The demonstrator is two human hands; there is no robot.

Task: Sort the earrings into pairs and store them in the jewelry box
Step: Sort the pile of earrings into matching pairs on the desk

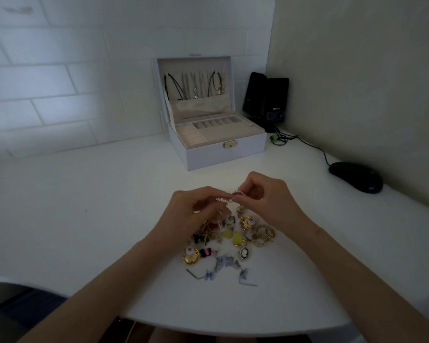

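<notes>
Pearl-studded small hoop earrings [238, 192] meet at frame centre, one pinched in my left hand [188, 211], one in my right hand [268, 196], fingertips curled tight. Below lies a jumbled pile of earrings [235, 238]; above, the open pale lilac jewelry box [223, 154].

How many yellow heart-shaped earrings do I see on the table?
2. One yellow heart earring lies in the middle of the earring pile; the second yellow heart earring lies beside it. Others may be hidden under the pile.
</notes>
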